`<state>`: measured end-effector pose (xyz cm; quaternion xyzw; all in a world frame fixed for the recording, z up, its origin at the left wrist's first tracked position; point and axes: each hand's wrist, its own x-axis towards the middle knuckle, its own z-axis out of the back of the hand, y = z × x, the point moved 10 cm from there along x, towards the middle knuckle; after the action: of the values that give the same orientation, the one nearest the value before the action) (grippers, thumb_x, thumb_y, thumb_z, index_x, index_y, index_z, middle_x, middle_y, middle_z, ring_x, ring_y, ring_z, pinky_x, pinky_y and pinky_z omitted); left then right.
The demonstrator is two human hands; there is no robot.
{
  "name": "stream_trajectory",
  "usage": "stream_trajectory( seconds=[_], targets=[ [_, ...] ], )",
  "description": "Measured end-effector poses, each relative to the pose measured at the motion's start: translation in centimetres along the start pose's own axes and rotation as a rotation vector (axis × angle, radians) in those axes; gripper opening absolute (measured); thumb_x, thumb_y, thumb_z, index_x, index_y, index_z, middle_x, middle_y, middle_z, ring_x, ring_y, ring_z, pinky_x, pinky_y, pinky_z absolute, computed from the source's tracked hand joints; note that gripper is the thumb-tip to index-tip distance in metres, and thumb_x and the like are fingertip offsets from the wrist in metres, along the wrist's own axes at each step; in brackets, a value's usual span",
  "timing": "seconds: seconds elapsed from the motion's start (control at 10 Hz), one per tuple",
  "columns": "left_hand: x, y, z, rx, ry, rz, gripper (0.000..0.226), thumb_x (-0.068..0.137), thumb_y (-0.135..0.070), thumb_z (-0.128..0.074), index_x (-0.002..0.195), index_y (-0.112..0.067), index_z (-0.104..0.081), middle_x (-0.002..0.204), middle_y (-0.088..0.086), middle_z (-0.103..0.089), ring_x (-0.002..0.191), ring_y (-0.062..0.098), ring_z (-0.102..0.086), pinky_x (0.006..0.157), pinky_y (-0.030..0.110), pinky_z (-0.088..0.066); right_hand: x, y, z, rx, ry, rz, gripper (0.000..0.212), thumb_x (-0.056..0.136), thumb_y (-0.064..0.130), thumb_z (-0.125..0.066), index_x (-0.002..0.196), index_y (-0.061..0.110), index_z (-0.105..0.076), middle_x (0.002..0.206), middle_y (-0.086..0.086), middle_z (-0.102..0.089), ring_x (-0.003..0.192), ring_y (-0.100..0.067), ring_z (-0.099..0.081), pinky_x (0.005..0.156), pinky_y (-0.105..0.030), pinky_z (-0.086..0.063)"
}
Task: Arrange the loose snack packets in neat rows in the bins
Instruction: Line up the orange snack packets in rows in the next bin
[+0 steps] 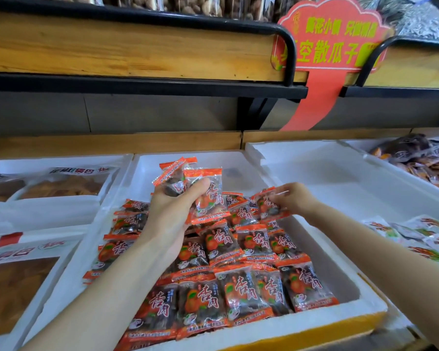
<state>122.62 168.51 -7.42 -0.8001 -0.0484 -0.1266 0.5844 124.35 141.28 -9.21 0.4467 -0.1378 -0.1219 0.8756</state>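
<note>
Gripping, left hand: the left hand (173,211) is curled round a bunch of orange-edged snack packets (188,182), its thumb across the front one, raised above the middle of the foam bin (241,162).
Right hand: the right hand (293,198) pinches a single packet (266,207) between fingertips and thumb, over the bin's right side and just above the packets lying there.
Foam bin: white, with an orange-yellow strip along its front rim; its back wall shows bare white.
Rows: the packets in rows (238,290) fill the front part of the bin, overlapping, printed faces up, the nearest row leaning at the front wall.
Loose pile: the loose pile (243,211) sits behind the rows, toward the bin's middle, with its packets at mixed angles under both hands.
Left of the bin: two windowed white boxes (61,183) of brown crisps, one behind the other, close beside its left wall.
Right of the bin: a second white foam bin (327,171) touches its right wall. Beyond that lie dark and orange packets (416,155) at the back and pale packets (416,236) nearer.
Above the bin: a wooden shelf (112,51) with a black rail; a red sign (332,41) with yellow and white characters hangs above and to the right.
</note>
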Motion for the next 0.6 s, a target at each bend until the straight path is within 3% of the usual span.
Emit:
stream_trajectory(
  seconds=[0.1,0.2,0.3,0.4,0.5,0.6],
  targets=[
    [0.0,0.1,-0.1,0.007,-0.007,-0.003,0.083,0.062,-0.044,-0.087,0.128,-0.004,-0.056,0.120,0.017,-0.065,0.109,0.029,-0.066,0.095,0.047,-0.053,0.2,-0.6,-1.2,-0.059,0.026,-0.010,0.010,0.087,0.012,-0.066,0.086,0.002,-0.066,0.082,-0.013,-0.062,0.070,-0.020,-0.057,0.070,-0.033,-0.051],
    [-0.1,0.4,-0.1,-0.012,-0.009,0.030,0.069,0.074,-0.032,-0.083,0.128,0.000,-0.055,0.111,0.014,-0.064,0.111,0.032,-0.064,0.097,0.048,-0.052,0.2,-0.6,-2.1,-0.049,0.014,0.006,0.015,0.088,0.013,-0.065,0.089,-0.002,-0.067,0.078,-0.010,-0.059,0.077,-0.019,-0.054,0.073,-0.032,-0.045],
    [-0.3,0.2,-0.4,-0.029,-0.005,0.028,0.063,0.078,-0.026,-0.079,0.129,0.001,-0.054,0.109,0.013,-0.063,0.112,0.034,-0.063,0.097,0.048,-0.051,0.0,-0.6,-2.4,-0.107,0.023,0.020,0.013,0.088,0.015,-0.064,0.080,0.005,-0.065,0.076,-0.008,-0.060,0.078,-0.019,-0.054,0.072,-0.027,-0.041],
    [-0.6,0.0,-0.9,-0.032,0.009,0.030,0.062,0.078,-0.025,-0.078,0.129,0.001,-0.054,0.109,0.012,-0.062,0.112,0.034,-0.063,0.098,0.048,-0.050,0.0,-0.3,-2.6,-0.211,0.018,0.060,0.019,0.090,0.017,-0.062,0.099,0.000,-0.067,0.097,-0.014,-0.068,0.092,-0.025,-0.062,0.084,-0.031,-0.046],
    [-0.3,0.2,-0.6,-0.014,0.022,0.046,0.056,0.079,-0.023,-0.078,0.126,-0.003,-0.056,0.101,0.006,-0.068,0.102,0.025,-0.068,0.093,0.043,-0.052,-0.3,-0.1,-2.5,-0.237,-0.009,0.073,0.030,0.092,0.017,-0.059,0.117,0.000,-0.061,0.112,-0.015,-0.066,0.105,-0.027,-0.061,0.093,-0.033,-0.045],
    [-0.3,-0.8,0.0,-0.056,0.023,0.035,0.035,0.084,-0.017,-0.073,0.115,-0.010,-0.059,0.075,-0.007,-0.071,0.070,0.005,-0.070,0.072,0.028,-0.049,-0.9,0.3,-2.1,-0.251,-0.067,0.120,0.044,0.093,0.022,-0.057,0.132,0.003,-0.047,0.126,-0.014,-0.057,0.116,-0.027,-0.054,0.098,-0.033,-0.042]
  ],
)
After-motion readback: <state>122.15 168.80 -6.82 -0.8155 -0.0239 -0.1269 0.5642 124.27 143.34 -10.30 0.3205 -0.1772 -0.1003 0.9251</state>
